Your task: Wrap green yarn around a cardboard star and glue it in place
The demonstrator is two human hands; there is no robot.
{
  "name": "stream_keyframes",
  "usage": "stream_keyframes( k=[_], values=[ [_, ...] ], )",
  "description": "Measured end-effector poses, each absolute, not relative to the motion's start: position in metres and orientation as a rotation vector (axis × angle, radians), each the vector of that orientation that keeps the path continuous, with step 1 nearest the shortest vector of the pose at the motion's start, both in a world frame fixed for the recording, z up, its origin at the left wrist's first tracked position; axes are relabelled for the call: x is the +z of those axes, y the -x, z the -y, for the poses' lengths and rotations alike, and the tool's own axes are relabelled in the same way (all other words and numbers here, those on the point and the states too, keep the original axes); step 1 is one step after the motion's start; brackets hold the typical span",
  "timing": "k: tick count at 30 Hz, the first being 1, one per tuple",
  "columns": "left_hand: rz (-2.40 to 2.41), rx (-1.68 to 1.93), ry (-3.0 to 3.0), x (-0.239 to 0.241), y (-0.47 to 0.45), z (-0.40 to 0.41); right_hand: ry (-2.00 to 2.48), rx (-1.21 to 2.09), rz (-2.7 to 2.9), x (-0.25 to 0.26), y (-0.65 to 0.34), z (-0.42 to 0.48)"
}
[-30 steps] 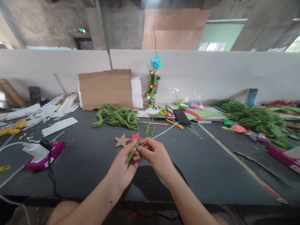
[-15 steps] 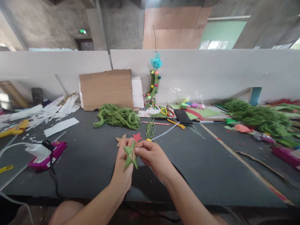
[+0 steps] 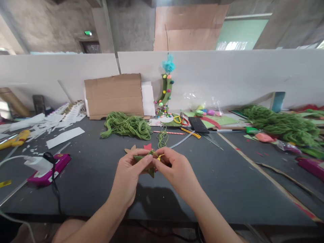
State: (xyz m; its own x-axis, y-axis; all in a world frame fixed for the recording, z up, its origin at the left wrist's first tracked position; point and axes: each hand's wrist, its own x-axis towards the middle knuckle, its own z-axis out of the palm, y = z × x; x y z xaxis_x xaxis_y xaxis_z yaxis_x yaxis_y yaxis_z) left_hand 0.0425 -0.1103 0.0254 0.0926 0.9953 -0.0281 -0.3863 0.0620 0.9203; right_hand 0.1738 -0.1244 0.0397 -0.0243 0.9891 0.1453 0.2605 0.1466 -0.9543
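Both hands meet over the near middle of the dark table (image 3: 227,189). My left hand (image 3: 129,177) pinches a small green yarn-wrapped star (image 3: 149,162) between thumb and fingers. My right hand (image 3: 176,170) is closed on the same star from the right, where a bit of yellow shows at its fingertips. Just behind the hands lie a cardboard star (image 3: 129,149) and a red star (image 3: 147,146), both partly hidden. A thin loop of green yarn (image 3: 162,137) runs back from the hands.
A heap of green yarn (image 3: 126,125) lies behind, before a cardboard sheet (image 3: 113,96). A pink glue gun (image 3: 48,167) with a black cord sits at the left, with white paper scraps (image 3: 64,136). Scissors (image 3: 180,120), a black case (image 3: 197,125) and more green yarn (image 3: 280,125) are at the right.
The star was held upright in my left hand; now it is turned flatter and lower, and both hands have closed in on it.
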Motion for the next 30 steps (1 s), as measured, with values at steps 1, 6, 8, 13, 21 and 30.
stream_keyframes(
  k=[1, 6, 8, 13, 21, 30],
  values=[
    [-0.862, 1.302, -0.901, 0.0252, -0.043, 0.1105, 1.299, 0.905, 1.483, 0.0392, -0.1728, 0.1264],
    [-0.806, 1.275, -0.865, 0.0303, -0.0423, 0.1131, 1.271, 0.695, 1.578, 0.0361, -0.1713, 0.1322],
    [-0.8, 1.241, -0.835, 0.0323, -0.042, 0.1144, 1.26, 0.63, 1.597, 0.0367, -0.1718, 0.1331],
    [-0.755, 1.156, -0.849, 0.0333, -0.0421, 0.1163, 1.207, 0.545, 1.56, 0.0424, -0.172, 0.1346],
    [-0.68, 1.144, -0.826, 0.0335, -0.042, 0.1175, 1.247, 0.964, 1.312, 0.0436, -0.1694, 0.1334],
    [-0.591, 1.099, -0.706, 0.0292, -0.044, 0.1195, 1.197, 1.069, 1.161, 0.0404, -0.1647, 0.1305]
  ],
)
